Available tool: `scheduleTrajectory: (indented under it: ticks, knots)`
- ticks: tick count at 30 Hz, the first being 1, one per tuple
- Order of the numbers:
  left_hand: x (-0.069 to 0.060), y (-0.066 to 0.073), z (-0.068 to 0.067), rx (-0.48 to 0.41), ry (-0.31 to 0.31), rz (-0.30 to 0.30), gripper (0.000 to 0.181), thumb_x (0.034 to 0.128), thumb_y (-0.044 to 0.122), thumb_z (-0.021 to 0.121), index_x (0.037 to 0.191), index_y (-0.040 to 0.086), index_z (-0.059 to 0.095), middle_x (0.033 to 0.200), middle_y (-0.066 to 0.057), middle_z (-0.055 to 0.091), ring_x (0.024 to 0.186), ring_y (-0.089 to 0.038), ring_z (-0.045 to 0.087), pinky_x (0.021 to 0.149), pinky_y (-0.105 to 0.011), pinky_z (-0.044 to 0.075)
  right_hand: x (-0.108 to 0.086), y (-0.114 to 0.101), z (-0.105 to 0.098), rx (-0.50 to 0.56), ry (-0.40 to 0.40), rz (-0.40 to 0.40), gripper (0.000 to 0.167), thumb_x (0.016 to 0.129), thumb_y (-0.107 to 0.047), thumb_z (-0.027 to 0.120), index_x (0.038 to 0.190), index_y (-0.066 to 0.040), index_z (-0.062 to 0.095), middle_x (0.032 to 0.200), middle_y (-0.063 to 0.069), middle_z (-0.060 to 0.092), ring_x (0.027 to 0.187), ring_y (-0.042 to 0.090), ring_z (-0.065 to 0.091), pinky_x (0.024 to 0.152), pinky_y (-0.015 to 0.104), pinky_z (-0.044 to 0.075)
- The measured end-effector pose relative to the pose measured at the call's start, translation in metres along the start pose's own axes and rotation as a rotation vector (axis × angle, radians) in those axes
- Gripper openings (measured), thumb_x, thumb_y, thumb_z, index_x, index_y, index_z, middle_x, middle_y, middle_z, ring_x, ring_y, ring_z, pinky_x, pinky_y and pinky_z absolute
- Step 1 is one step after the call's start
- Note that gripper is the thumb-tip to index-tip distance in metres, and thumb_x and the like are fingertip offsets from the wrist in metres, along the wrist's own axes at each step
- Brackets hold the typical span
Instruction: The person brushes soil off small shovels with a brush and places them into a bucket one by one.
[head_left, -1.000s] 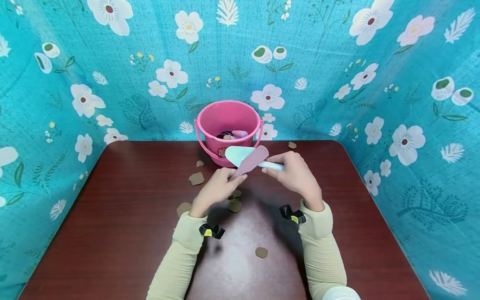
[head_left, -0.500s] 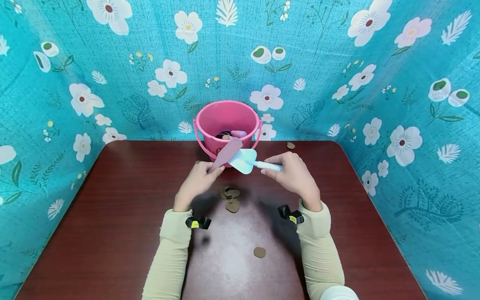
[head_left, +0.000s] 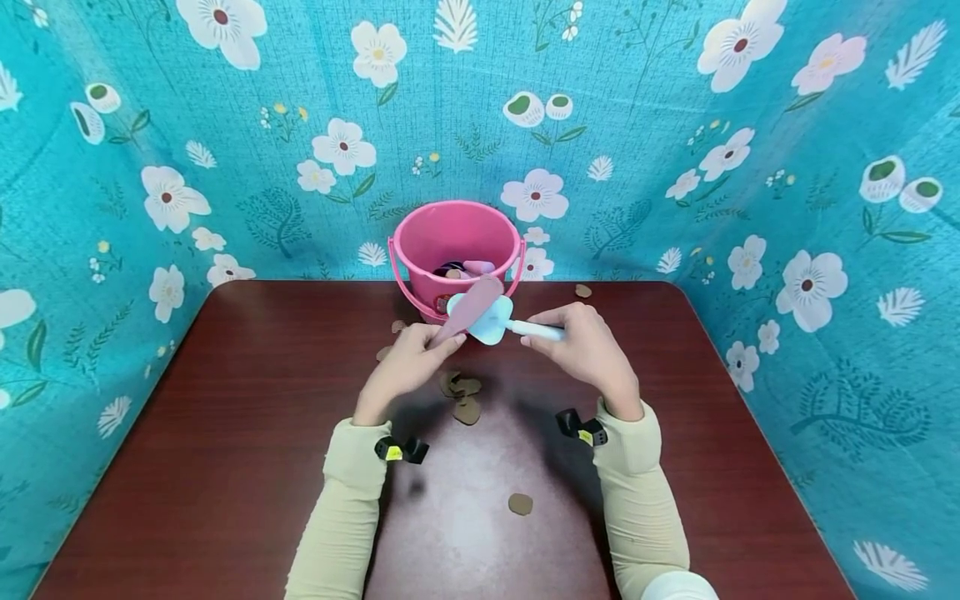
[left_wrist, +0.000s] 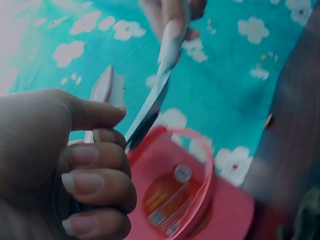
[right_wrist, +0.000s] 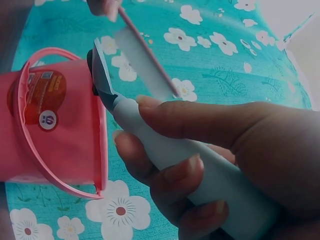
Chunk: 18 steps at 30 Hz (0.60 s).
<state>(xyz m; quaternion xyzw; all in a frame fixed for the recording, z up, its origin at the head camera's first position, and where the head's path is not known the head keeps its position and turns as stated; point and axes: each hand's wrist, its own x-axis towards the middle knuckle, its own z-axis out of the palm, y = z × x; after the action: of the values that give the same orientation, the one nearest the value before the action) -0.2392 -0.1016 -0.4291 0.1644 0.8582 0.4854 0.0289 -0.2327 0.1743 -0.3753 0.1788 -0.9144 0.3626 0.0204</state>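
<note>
A mauve-handled brush (head_left: pixel 471 308) with white bristles (right_wrist: pixel 142 65) is gripped by my left hand (head_left: pixel 401 371). My right hand (head_left: pixel 588 350) holds a pale blue hand trowel (head_left: pixel 491 321) by its handle (right_wrist: pixel 165 150), thumb along the top. In the head view the brush overlaps the trowel's blade; whether the bristles touch it I cannot tell. Both tools are held above the table, in front of a pink bucket (head_left: pixel 457 225). Inside the bucket lie a pink piece and some dark items, only partly visible.
Several brown flat flakes (head_left: pixel 467 410) are scattered on the dark red table (head_left: pixel 247 400), one (head_left: pixel 521 503) nearer the front and one (head_left: pixel 583 291) at the back right. A blue floral cloth (head_left: pixel 637 150) hangs behind and at the sides.
The brush in my left hand has swung left across the trowel's blade, then slightly back right. The blade has tilted and lowered a little, while my right hand has stayed almost in place.
</note>
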Motion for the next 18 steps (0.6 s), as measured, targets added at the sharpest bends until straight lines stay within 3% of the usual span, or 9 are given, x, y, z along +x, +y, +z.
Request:
scheduleTrajectory:
  ticks: [4,7,11,18]
  knots:
    - [0.003,0.005,0.016,-0.030,-0.092,0.043,0.040,0.1005,0.033,0.064,0.070,0.012,0.051,0.059,0.002,0.040,0.054,-0.013,0.039,0.052,-0.027,0.034,-0.001,-0.001,0.000,-0.006,0.001,-0.003,0.028,0.087,-0.018,0.082,0.113,-0.006,0.078,0.085,0.003,0.075,0.069,0.018,0.060,0.065,0.035,0.049]
    - [0.005,0.004,0.024,-0.019,-0.116,0.050,0.039,0.1008,0.032,0.063,0.070,0.012,0.051,0.059,0.003,0.039,0.053,-0.011,0.038,0.052,-0.027,0.034,-0.002,-0.001,-0.001,-0.017,0.011,-0.006,0.030,0.087,-0.019,0.082,0.114,-0.006,0.078,0.088,0.004,0.076,0.071,0.018,0.061,0.066,0.035,0.050]
    - [0.007,-0.002,0.023,0.000,-0.085,0.040,0.040,0.1012,0.033,0.063,0.070,0.012,0.051,0.058,0.003,0.039,0.052,-0.012,0.037,0.051,-0.027,0.033,-0.003,-0.001,-0.003,-0.022,0.028,-0.004,0.029,0.086,-0.017,0.082,0.112,-0.006,0.078,0.083,0.003,0.075,0.068,0.019,0.059,0.064,0.036,0.049]
    - [0.007,-0.011,0.008,0.056,-0.009,-0.015,0.041,0.1009,0.037,0.063,0.070,0.012,0.051,0.059,0.002,0.040,0.052,-0.013,0.038,0.050,-0.027,0.031,-0.003,-0.001,-0.004,-0.019,0.015,0.005,0.027,0.086,-0.016,0.082,0.111,-0.006,0.078,0.081,0.003,0.074,0.067,0.019,0.059,0.064,0.036,0.048]
